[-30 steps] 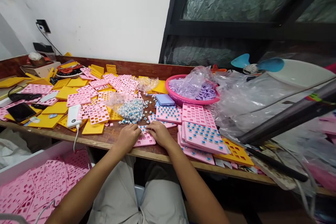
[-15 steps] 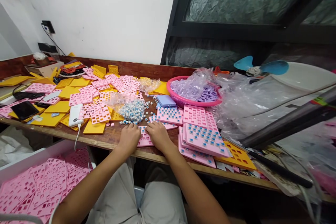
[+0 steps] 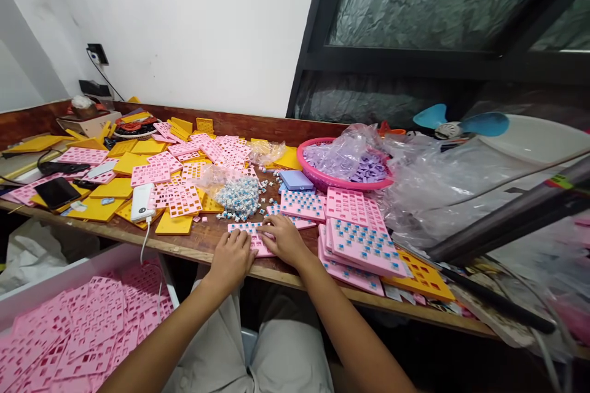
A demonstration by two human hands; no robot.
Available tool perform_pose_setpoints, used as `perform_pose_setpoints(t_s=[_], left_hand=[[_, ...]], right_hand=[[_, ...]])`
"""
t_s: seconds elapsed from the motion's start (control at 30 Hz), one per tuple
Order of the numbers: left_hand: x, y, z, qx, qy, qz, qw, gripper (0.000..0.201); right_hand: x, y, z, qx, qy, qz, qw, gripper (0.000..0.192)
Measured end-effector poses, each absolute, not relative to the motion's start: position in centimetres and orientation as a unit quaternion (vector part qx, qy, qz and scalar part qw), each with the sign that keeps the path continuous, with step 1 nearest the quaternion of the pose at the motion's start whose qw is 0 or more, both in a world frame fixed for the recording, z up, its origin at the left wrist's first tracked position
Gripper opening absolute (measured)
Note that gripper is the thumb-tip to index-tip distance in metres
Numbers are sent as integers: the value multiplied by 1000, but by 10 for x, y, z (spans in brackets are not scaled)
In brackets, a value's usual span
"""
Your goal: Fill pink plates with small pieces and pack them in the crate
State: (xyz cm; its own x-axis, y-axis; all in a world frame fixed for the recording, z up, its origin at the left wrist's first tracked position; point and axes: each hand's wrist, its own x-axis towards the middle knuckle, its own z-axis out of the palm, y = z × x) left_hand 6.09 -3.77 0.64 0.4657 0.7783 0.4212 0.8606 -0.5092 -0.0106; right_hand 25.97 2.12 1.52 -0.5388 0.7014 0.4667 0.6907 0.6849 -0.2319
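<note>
A pink grid plate (image 3: 251, 234) with small blue-and-white switches in it lies at the near edge of the wooden bench (image 3: 193, 244). My left hand (image 3: 231, 260) rests on its near left side, fingers curled at its edge. My right hand (image 3: 281, 236) lies on its right side, fingers spread flat on the plate. A clear bag of loose blue-and-white switches (image 3: 237, 192) sits just behind the plate. To the right is a stack of filled pink plates (image 3: 362, 239).
Many empty pink and yellow plates (image 3: 152, 172) cover the left of the bench, with a white power bank (image 3: 142, 202) and a phone (image 3: 56, 192). A pink basket of purple parts (image 3: 343, 163), crumpled plastic and a blue fan stand right. A bin of pink plates (image 3: 78, 331) sits below left.
The view has shifted slightly. My left hand has slid back toward the bench edge, uncovering more of the plate; my right hand stays on it.
</note>
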Motion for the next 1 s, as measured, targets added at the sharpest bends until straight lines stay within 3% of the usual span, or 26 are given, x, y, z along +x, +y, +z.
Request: perform_pose_setpoints(t_s=[0.17, 0.4, 0.67, 1.0], left_hand=[[31, -21, 8, -824, -494, -277, 28, 34], [-21, 28, -1, -796, -540, -274, -5, 32], [-24, 35, -12, -777, -545, -312, -49, 31], [-25, 30, -7, -762, -563, -312, -72, 14]], right_hand=[[249, 13, 20, -371, -902, -26, 220, 21], [263, 40, 12, -488, -803, -11, 342, 26], [263, 58, 7, -538, -811, -75, 219, 21], [261, 57, 10, -546, -802, -79, 229, 9]])
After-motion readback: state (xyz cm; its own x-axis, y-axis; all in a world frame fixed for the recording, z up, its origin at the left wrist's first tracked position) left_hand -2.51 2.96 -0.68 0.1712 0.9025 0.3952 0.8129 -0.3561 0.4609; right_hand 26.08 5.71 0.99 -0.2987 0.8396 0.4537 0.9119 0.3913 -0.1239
